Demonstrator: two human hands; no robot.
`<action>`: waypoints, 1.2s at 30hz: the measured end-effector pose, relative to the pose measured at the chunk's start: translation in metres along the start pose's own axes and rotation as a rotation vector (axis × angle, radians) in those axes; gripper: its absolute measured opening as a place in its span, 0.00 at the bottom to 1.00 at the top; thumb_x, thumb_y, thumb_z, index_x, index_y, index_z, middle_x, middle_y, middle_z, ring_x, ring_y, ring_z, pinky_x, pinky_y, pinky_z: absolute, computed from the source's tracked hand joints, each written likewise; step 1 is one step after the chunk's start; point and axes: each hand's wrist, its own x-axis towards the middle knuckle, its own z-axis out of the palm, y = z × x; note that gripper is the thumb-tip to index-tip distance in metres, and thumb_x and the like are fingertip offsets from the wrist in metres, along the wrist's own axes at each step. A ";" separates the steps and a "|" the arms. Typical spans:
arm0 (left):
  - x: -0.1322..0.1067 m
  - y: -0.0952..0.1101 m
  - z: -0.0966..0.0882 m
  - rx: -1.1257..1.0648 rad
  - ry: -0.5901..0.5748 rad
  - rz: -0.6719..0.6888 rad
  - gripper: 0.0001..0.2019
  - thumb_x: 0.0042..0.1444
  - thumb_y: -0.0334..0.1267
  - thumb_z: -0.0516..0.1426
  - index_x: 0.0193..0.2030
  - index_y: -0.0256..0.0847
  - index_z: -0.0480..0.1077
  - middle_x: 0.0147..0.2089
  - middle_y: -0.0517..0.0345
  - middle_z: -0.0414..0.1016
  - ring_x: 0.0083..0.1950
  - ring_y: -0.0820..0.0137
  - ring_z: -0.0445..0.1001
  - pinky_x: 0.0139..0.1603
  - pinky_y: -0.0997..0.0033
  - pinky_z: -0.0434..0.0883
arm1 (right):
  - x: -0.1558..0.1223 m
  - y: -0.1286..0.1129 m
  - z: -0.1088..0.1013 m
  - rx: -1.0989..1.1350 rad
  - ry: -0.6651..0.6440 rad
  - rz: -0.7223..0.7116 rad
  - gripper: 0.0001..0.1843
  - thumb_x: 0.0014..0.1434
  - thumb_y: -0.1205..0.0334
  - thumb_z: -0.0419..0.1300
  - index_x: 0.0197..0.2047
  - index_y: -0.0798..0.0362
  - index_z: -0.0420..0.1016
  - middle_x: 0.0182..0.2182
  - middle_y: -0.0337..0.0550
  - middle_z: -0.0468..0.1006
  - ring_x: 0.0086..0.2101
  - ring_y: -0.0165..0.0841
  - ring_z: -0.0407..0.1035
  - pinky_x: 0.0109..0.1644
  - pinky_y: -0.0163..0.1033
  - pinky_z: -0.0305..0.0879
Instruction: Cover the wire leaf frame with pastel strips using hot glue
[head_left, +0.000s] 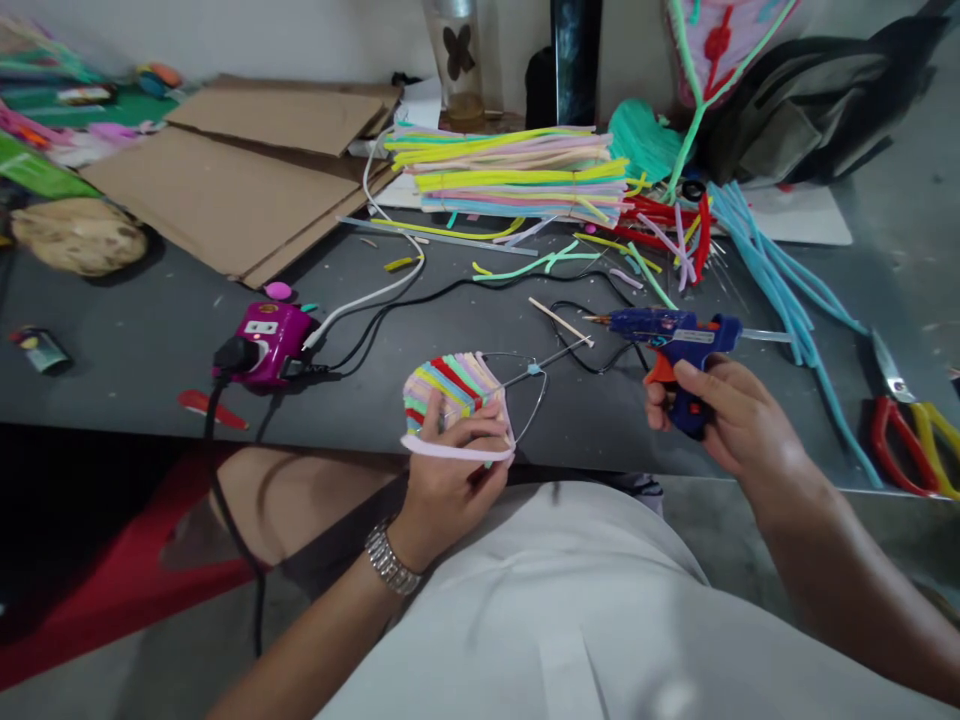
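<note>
My right hand [724, 400] is wrapped round the handle of a blue glue gun [679, 335], thumb on its side and fingers near the orange trigger. The nozzle points left, and a clear glue stick [769, 336] sticks out of its back. My left hand [461, 475] holds a wire frame [541, 400] partly covered by striped pipe cleaners [450, 375] in red, yellow, green, blue and pink. A pale pink pipe cleaner [450, 452] crosses over my left fingers at the near edge of the striped piece. A thin wooden stick [559, 320] lies beyond the frame.
A purple power adapter [270, 340] with cords sits at left, near cardboard sheets [247, 200]. Bundled pipe cleaners [517, 175] lie at the back. Red-and-yellow-handled pliers [904, 425] and blue pipe cleaners [780, 275] are at right. A black cord [450, 290] crosses the table.
</note>
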 end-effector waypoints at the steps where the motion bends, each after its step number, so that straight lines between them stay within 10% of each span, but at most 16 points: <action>1: 0.000 0.000 0.000 -0.001 0.005 -0.004 0.05 0.61 0.28 0.61 0.40 0.43 0.75 0.45 0.56 0.83 0.55 0.63 0.82 0.79 0.33 0.44 | -0.001 0.001 -0.001 0.011 0.028 0.002 0.20 0.58 0.40 0.64 0.37 0.49 0.71 0.29 0.41 0.76 0.25 0.34 0.70 0.27 0.40 0.68; 11: -0.002 -0.001 0.001 0.046 0.008 0.038 0.07 0.61 0.26 0.62 0.40 0.44 0.75 0.48 0.56 0.81 0.59 0.63 0.80 0.80 0.36 0.42 | -0.012 0.002 0.016 -0.262 -0.299 0.108 0.20 0.56 0.45 0.70 0.37 0.56 0.82 0.21 0.37 0.75 0.19 0.27 0.61 0.25 0.35 0.60; 21: -0.002 0.000 -0.003 0.049 -0.048 0.056 0.08 0.62 0.26 0.61 0.41 0.45 0.75 0.51 0.54 0.79 0.62 0.62 0.78 0.78 0.34 0.44 | -0.009 -0.003 0.024 -0.492 -0.415 0.049 0.21 0.60 0.45 0.66 0.43 0.55 0.84 0.37 0.41 0.82 0.35 0.35 0.73 0.37 0.37 0.68; 36: -0.004 -0.002 -0.005 0.053 -0.089 0.056 0.07 0.63 0.27 0.60 0.41 0.44 0.76 0.54 0.50 0.77 0.65 0.59 0.76 0.79 0.33 0.42 | -0.005 -0.013 0.033 -0.725 -0.499 -0.125 0.17 0.67 0.49 0.58 0.41 0.52 0.81 0.34 0.43 0.82 0.34 0.36 0.73 0.41 0.39 0.67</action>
